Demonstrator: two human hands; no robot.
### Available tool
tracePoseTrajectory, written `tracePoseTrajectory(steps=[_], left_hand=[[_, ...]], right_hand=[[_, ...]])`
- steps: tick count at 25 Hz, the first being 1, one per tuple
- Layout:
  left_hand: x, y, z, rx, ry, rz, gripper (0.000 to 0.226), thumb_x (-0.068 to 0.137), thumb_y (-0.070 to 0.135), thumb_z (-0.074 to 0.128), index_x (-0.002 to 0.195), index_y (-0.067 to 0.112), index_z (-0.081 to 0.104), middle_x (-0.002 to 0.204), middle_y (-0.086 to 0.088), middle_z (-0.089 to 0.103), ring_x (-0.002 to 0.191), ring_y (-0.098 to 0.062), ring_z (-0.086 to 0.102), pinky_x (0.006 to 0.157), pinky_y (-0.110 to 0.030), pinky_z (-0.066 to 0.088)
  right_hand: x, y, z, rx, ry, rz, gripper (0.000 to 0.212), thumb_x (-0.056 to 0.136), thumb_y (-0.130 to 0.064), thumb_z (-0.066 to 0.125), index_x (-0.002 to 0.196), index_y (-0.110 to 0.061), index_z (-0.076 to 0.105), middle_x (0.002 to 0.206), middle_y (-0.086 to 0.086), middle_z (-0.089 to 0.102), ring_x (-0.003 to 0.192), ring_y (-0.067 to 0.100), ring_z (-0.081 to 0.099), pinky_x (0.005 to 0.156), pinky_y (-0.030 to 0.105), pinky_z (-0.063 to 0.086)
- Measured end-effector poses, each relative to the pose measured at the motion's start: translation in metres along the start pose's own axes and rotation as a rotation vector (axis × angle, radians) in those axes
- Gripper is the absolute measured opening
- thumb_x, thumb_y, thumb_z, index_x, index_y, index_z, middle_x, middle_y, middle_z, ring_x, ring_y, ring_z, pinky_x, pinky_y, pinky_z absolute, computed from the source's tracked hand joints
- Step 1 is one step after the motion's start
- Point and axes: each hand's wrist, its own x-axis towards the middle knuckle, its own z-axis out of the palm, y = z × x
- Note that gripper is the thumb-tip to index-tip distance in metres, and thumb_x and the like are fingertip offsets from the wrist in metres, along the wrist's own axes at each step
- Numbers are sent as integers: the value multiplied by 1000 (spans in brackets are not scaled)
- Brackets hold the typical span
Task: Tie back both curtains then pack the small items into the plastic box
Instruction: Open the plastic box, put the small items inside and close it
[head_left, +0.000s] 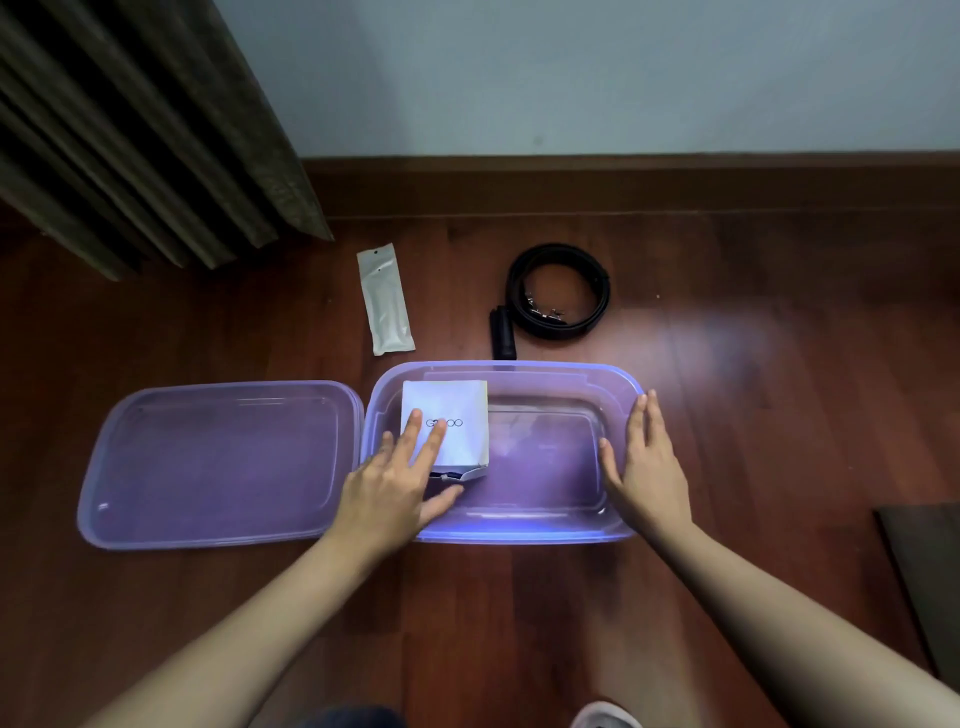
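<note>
A purple see-through plastic box stands open on the wooden floor in front of me. Its lid lies flat to the left of it. A small white carton sits in the box's left half, one flap open at its near end. My left hand rests flat on the carton, fingers spread. My right hand lies open against the box's right wall. Beyond the box lie a white sachet, a coiled black belt and a small black cylinder.
A dark pleated curtain hangs down to the floor at the upper left. A wooden skirting board runs along the pale wall. A dark flat board lies at the right edge. A shoe tip shows at the bottom.
</note>
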Motion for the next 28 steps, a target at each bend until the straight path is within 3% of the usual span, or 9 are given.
tracePoseTrajectory(steps=[2,6,9,12,15,21,24,26,28], left_hand=[[20,1,-20,-60,165,-52,58,79,50,48,117,10,65,116,-13,68,74,-28,73,40,-32,52],[107,0,-33,-314,324,22,41,86,31,49,107,3,70,106,-16,71,87,-28,71,63,-39,60],[190,9,-16,-499,20,107,32,87,17,57,114,4,66,111,-16,68,102,-31,65,87,-42,53],[248,20,11,-331,-313,186,48,87,18,63,133,6,51,132,-14,55,122,-30,51,101,-39,41],[268,30,35,-169,-455,330,58,84,18,67,134,2,45,135,-18,50,124,-34,48,101,-41,41],[274,43,49,73,-420,363,32,94,12,49,123,-1,45,111,-26,57,107,-39,53,81,-43,45],[268,44,39,75,-374,387,33,96,7,39,128,2,43,109,-20,58,112,-33,50,78,-41,46],[261,42,22,-1,-326,409,39,95,8,35,132,3,41,107,-20,58,113,-31,50,76,-41,48],[246,32,4,-152,-139,563,44,90,14,32,128,0,47,102,-22,63,105,-31,56,71,-41,54]], right_hand=[[1,1,1,5,9,-4,71,94,-33,46,148,-5,9,158,12,6,141,30,26,99,40,41],[0,1,3,1,49,-12,70,92,-42,36,147,-2,19,156,16,16,135,34,35,91,41,47],[1,3,6,-2,73,-20,77,86,-49,23,145,0,24,154,17,22,134,34,38,90,40,48],[2,3,8,9,89,-15,78,85,-51,20,146,-3,21,155,15,19,136,32,35,93,37,47],[2,3,9,37,88,-12,77,85,-51,19,147,-4,19,156,13,18,138,30,32,96,37,45],[4,9,8,166,71,-24,80,84,-57,14,149,-12,10,159,2,6,145,16,13,107,23,27],[3,9,5,301,58,-27,79,84,-57,10,149,-13,10,154,-9,1,143,7,8,105,2,2],[4,12,4,393,70,-27,78,85,-59,10,147,-11,12,150,-11,2,141,5,8,102,-4,-2],[4,15,6,455,95,-43,83,85,-68,5,146,-11,12,150,-9,5,139,1,8,103,-3,-1]])
